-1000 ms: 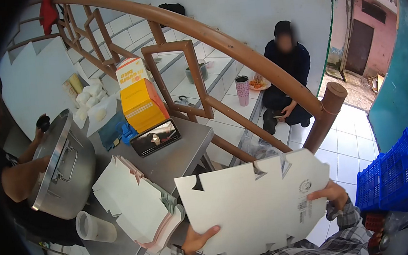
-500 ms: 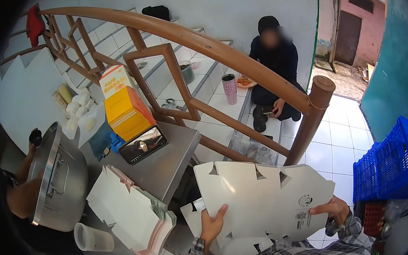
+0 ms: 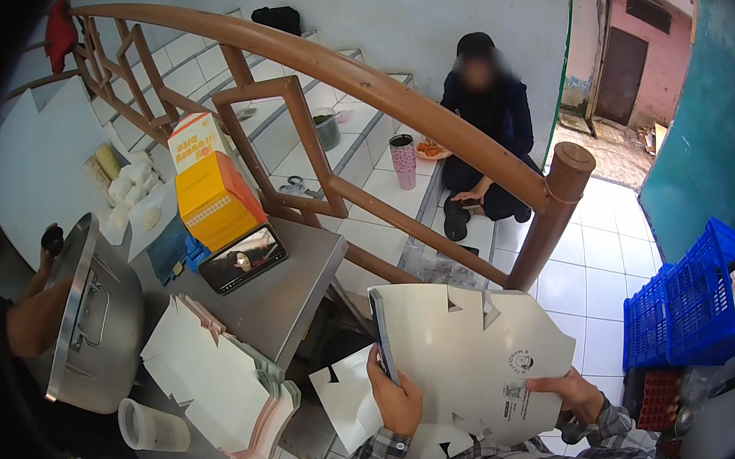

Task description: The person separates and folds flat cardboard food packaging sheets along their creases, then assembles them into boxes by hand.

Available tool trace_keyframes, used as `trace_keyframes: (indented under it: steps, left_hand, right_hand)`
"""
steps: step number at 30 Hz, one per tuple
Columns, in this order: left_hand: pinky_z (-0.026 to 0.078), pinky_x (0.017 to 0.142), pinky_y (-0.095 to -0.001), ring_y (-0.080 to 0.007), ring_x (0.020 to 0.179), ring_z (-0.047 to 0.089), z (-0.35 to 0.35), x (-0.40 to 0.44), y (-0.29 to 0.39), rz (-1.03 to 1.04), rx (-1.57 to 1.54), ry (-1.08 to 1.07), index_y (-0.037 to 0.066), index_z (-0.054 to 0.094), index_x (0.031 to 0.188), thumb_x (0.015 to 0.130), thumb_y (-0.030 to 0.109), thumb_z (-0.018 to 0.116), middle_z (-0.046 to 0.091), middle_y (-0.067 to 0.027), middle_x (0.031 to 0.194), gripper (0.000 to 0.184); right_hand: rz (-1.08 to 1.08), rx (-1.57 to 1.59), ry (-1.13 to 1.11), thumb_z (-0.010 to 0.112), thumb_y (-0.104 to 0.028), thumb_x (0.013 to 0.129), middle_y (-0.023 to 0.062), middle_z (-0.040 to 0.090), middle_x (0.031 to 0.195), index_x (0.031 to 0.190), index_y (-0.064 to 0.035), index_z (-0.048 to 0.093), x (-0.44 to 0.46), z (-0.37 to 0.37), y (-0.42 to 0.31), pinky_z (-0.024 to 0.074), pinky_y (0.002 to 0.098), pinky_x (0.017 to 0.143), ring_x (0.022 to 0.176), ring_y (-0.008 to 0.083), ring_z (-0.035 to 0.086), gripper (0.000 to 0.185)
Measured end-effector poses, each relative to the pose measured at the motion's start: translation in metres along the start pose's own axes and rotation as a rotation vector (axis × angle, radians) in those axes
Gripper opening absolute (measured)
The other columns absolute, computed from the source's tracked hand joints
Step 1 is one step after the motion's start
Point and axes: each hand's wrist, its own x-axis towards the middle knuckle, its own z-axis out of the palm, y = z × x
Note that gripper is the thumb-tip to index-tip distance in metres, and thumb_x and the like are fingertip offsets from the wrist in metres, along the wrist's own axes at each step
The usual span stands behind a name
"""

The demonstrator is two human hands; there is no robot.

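A flat white box blank (image 3: 461, 344) with notched edges and a printed round logo is held over my lap. My left hand (image 3: 397, 399) grips its left side, where a panel now stands folded up, fingers behind the edge. On the right edge my right hand (image 3: 577, 393) holds the blank, thumb on top near the logo and fingers underneath. Another white blank (image 3: 340, 411) lies lower, partly hidden under the held one. A stack of white blanks (image 3: 214, 378) with pinkish and greenish edges rests on the metal table to the left.
On the metal table (image 3: 301, 275) are a propped phone (image 3: 243, 259), a yellow carton (image 3: 212, 199) and a plastic cup (image 3: 153, 426). Another person's arm (image 3: 39, 319) reaches behind a large steel pot (image 3: 101, 331). A brown railing (image 3: 429, 132) separates a seated person (image 3: 488, 114). Blue crates (image 3: 689, 306) stand right.
The blank's left panel has been folded upward, and my left hand has moved right along with that edge. My right hand has shifted slightly left and down. The whole view has shifted a little.
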Motion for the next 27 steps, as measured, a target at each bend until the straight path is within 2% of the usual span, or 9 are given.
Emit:
trace_keyframes:
  steps: [1,4,7,10,14,20,23,26,27]
  left_hand:
    - [0.042,0.097,-0.0411,-0.0407,0.115,0.053,0.003,0.001,0.005,0.012,0.009,0.013,-0.009,0.027,0.139,0.091,0.003,0.044,0.043,-0.0304,0.134,0.052]
    - [0.045,0.091,-0.0381,-0.0353,0.105,0.059,0.017,0.003,-0.017,0.068,0.016,0.097,-0.005,0.031,0.140,0.095,0.004,0.042,0.054,-0.0264,0.121,0.047]
    - [0.044,0.092,-0.0378,-0.0340,0.108,0.059,0.025,0.005,-0.020,0.057,-0.014,0.145,-0.006,0.034,0.138,0.096,0.006,0.042,0.055,-0.0268,0.121,0.045]
    - [0.042,0.098,-0.0432,-0.0422,0.116,0.054,0.012,0.006,-0.020,-0.053,-0.043,0.079,-0.010,0.040,0.134,0.090,0.003,0.048,0.051,-0.0314,0.127,0.046]
    - [0.050,0.084,-0.0455,-0.0426,0.095,0.064,-0.017,0.001,0.001,-0.044,0.111,-0.093,-0.010,0.049,0.127,0.090,0.006,0.050,0.062,-0.0317,0.106,0.040]
    - [0.054,0.059,-0.0423,-0.0415,0.067,0.067,-0.033,-0.022,0.047,0.097,0.221,-0.205,-0.013,0.047,0.128,0.089,0.007,0.053,0.065,-0.0313,0.088,0.045]
    - [0.053,0.059,-0.0426,-0.0414,0.066,0.067,-0.035,-0.027,0.064,0.020,0.192,-0.324,-0.013,0.045,0.129,0.089,0.009,0.054,0.064,-0.0321,0.086,0.046]
    - [0.054,0.062,-0.0443,-0.0425,0.070,0.067,-0.039,-0.025,0.069,-0.009,0.106,-0.363,-0.012,0.042,0.133,0.090,0.010,0.053,0.063,-0.0348,0.089,0.049]
    - [0.054,0.064,-0.0451,-0.0433,0.071,0.067,-0.038,-0.026,0.073,0.032,0.084,-0.359,-0.011,0.041,0.134,0.091,0.011,0.053,0.063,-0.0352,0.090,0.050]
  right_hand:
    - [0.009,0.010,-0.011,0.066,-0.004,0.084,0.0158,0.058,0.125,0.137,0.0041,0.041,0.002,-0.001,-0.002,0.0467,0.0362,0.094,0.113,0.0236,0.056,0.059]
    - [-0.120,-0.164,-0.107,0.066,-0.005,0.085,0.0157,0.058,0.124,0.137,0.0047,0.040,-0.005,0.012,-0.003,0.0483,0.0356,0.092,0.111,0.0228,0.057,0.058]
    - [-0.117,-0.283,-0.129,0.066,-0.006,0.086,0.0162,0.059,0.122,0.134,0.0056,0.043,-0.004,0.008,0.000,0.0487,0.0352,0.091,0.111,0.0217,0.057,0.055]
    - [-0.048,-0.155,0.002,0.066,-0.006,0.086,0.0174,0.061,0.119,0.131,0.0062,0.047,0.000,-0.003,0.001,0.0508,0.0350,0.089,0.108,0.0229,0.060,0.050]
    - [0.019,-0.035,0.271,0.062,-0.001,0.086,0.0182,0.061,0.115,0.128,0.0053,0.048,0.012,-0.010,-0.008,0.0560,0.0345,0.082,0.101,0.0255,0.064,0.044]
    - [-0.135,-0.036,0.321,0.057,0.002,0.085,0.0167,0.059,0.117,0.132,0.0048,0.041,0.055,-0.012,0.021,0.0533,0.0348,0.087,0.101,0.0247,0.063,0.049]
    - [-0.070,0.037,0.251,0.055,0.002,0.086,0.0156,0.058,0.120,0.133,0.0032,0.040,0.064,0.004,0.016,0.0520,0.0347,0.088,0.103,0.0234,0.062,0.050]
    - [-0.072,0.071,0.192,0.056,0.000,0.086,0.0153,0.050,0.128,0.141,0.0001,0.030,0.067,0.021,0.014,0.0446,0.0359,0.098,0.117,0.0230,0.053,0.061]
    - [-0.147,-0.017,0.185,0.056,-0.001,0.085,0.0151,0.047,0.131,0.143,-0.0015,0.026,0.068,0.030,0.017,0.0410,0.0360,0.101,0.121,0.0230,0.048,0.065]
